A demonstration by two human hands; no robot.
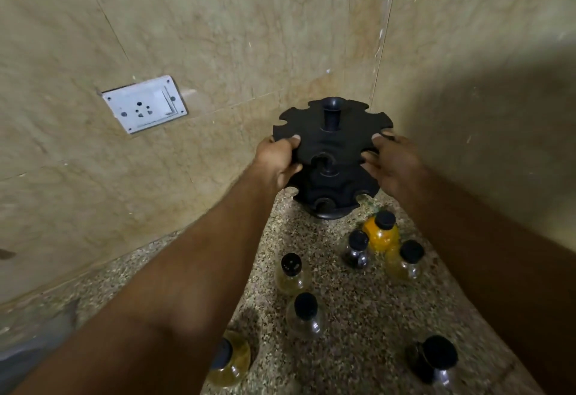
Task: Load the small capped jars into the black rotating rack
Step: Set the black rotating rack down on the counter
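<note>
1. Black rotating rack (pixel 332 145): one. It has two notched tiers on an upright central post, and its base is on the counter (pixel 358 301) in the wall corner, ahead of us. We see no jar in its slots.
2. Left hand (pixel 279 160) and right hand (pixel 389 160): two. Both clasp the upper tier at opposite edges, thumbs on top.
3. Governing relation: every jar stands on our side of the hands, between or under our forearms. We judge that loading means drawing one hand back toward us.
4. Small capped jars (pixel 305 316): seven, upright. The orange jar (pixel 381 234) is nearest the rack, in a cluster of three closer to the right hand.
5. Wall socket (pixel 145 104): one.
</note>
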